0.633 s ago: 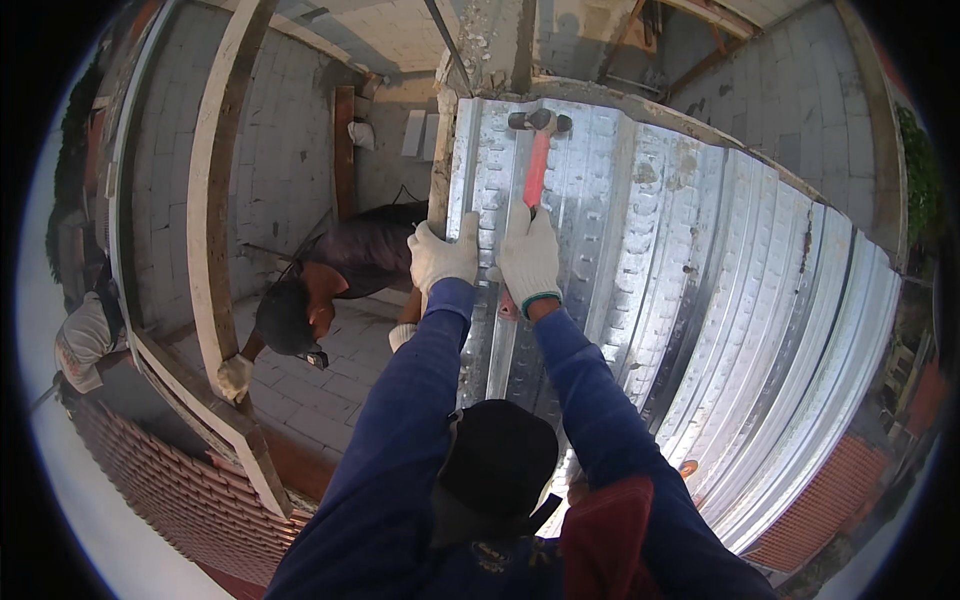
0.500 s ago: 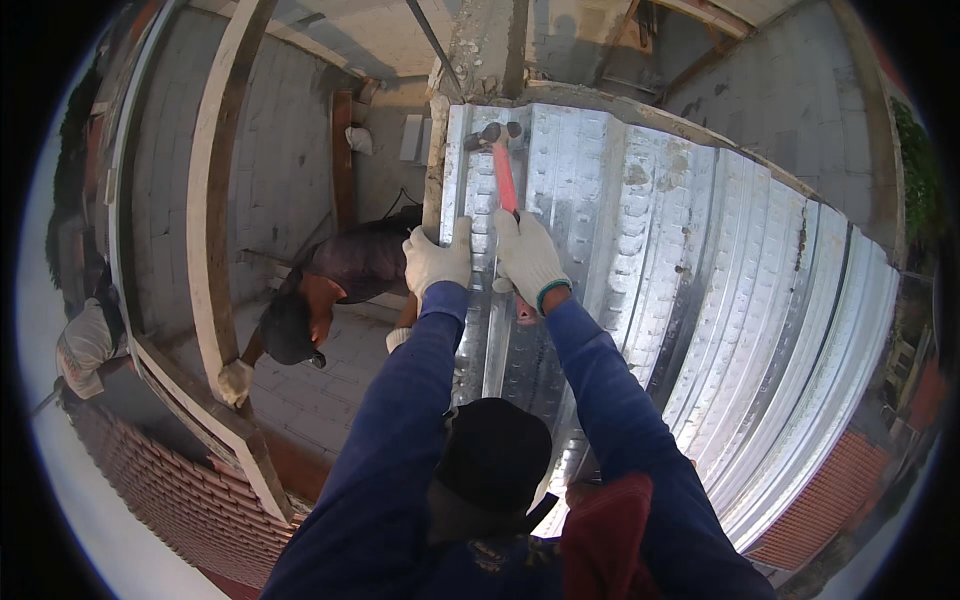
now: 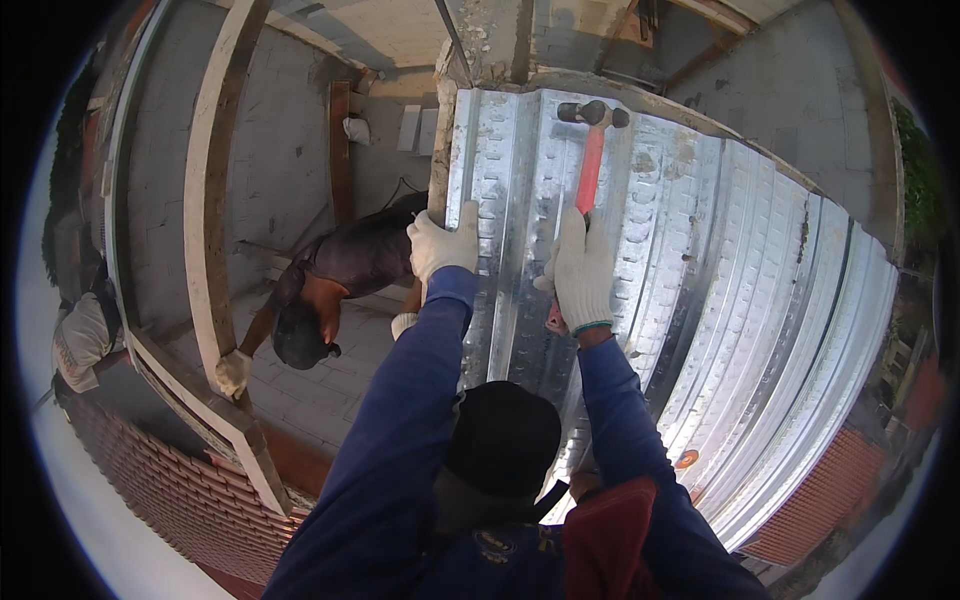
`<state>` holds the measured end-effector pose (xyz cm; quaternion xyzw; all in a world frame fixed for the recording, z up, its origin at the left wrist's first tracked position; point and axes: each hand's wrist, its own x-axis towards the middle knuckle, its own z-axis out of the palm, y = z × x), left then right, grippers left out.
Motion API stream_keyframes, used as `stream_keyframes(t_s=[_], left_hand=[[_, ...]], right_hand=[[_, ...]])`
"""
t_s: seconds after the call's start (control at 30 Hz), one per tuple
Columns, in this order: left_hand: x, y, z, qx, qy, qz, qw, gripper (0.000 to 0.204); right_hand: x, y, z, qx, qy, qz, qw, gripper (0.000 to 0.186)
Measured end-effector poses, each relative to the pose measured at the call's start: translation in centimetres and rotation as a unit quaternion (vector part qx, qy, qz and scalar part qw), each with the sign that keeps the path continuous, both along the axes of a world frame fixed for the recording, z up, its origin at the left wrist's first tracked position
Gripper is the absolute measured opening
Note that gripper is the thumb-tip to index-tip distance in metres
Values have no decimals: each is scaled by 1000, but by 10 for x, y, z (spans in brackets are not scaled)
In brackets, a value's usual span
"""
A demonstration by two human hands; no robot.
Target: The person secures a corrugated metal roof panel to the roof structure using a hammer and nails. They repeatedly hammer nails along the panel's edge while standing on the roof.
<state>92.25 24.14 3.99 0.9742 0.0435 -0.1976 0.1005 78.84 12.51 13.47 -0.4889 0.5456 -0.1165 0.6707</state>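
Decking (image 3: 700, 260) laid at right, none by timber beam (image 3: 207, 180). Left hand (image 3: 443, 247): fingers half-bent at decking edge (grip unclear). Right hand (image 3: 582, 275): fingers wrapped round hammer (image 3: 591, 165).

A long wooden beam (image 3: 207, 190) passes before a grey block wall (image 3: 285, 150); red roof tiles (image 3: 170, 480) show lower left, greenery (image 3: 918, 185) far right.

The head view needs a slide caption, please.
Gloved left hand at the edge of ribbed metal sheeting, right hand holding a red-handled hammer.
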Motion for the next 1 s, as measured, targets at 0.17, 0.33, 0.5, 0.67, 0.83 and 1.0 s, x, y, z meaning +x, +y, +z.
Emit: stream_keyframes(t_s=[0.17, 0.33, 0.5, 0.67, 0.83, 1.0], left_hand=[[-1, 4, -1, -12, -3, 22, 1000, 102], [2, -6, 5, -7, 20, 13, 1000, 102], [2, -5, 3, -17, 3, 7, 1000, 102], [2, 0, 0, -6, -2, 14, 1000, 101], [1, 2, -5, 17, -20, 18, 1000, 106], [-4, -7, -19, -4, -36, -7, 999, 107]], right_hand=[[-56, -29, 6, 29, 72, -126, 989, 40], [-110, -27, 5, 97, 80, -4, 992, 39], [-108, -17, -7, 98, 75, -10, 992, 40], [-147, -83, -17, -209, 271, 208, 916, 36], [-180, -162, 29, -397, 423, 257, 773, 40], [-301, -232, -59, -522, 421, 274, 689, 45]])
